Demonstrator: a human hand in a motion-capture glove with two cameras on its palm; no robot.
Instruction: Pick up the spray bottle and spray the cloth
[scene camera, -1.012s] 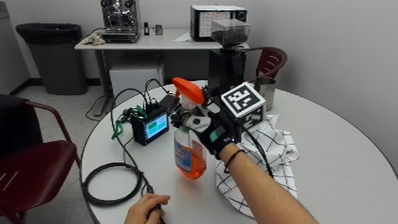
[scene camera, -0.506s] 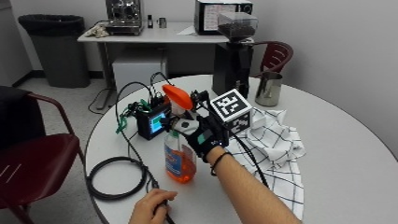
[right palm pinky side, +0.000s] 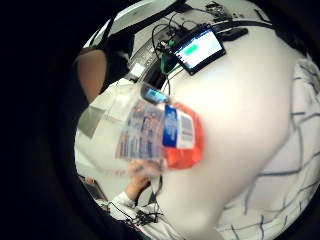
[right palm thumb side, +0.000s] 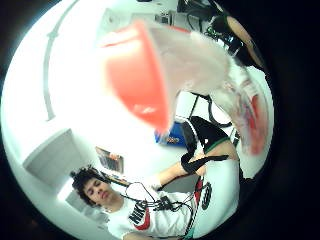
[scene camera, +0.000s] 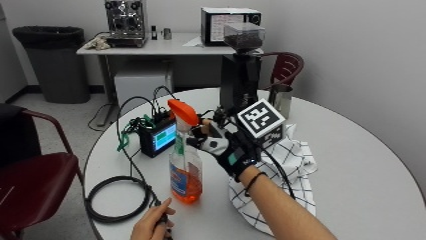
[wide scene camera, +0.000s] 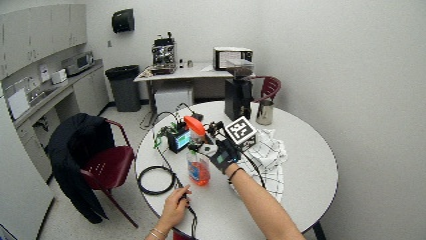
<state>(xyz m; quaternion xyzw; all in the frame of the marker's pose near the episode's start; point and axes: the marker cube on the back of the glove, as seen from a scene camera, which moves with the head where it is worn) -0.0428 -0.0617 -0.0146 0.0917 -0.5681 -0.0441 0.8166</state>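
Observation:
A clear spray bottle (scene camera: 185, 175) with orange liquid and an orange spray head stands upright near the table's left half, its base at or just above the tabletop. My gloved right hand (scene camera: 223, 145) reaches in from the right, and its fingers curl round the bottle's neck under the head. The orange head (right palm thumb side: 137, 75) and the labelled body (right palm pinky side: 160, 132) fill the palm views. A white cloth with a black grid (scene camera: 283, 167) lies crumpled on the table to the right of the bottle, partly under my forearm. It also shows as the cloth (right palm pinky side: 295, 160) and the cloth (wide scene camera: 269, 155).
A bare left hand (scene camera: 152, 225) rests on a cable at the table's front edge. A coiled black cable (scene camera: 116, 200) and a small lit screen unit (scene camera: 160, 137) lie left of the bottle. A black coffee grinder (scene camera: 241, 75) and a metal pitcher (scene camera: 283, 100) stand behind. A red chair (scene camera: 33, 185) stands at the left.
The outside camera has shifted. My hand stays on the bottle's neck, and the bottle now sits lower and more upright, close to the tabletop.

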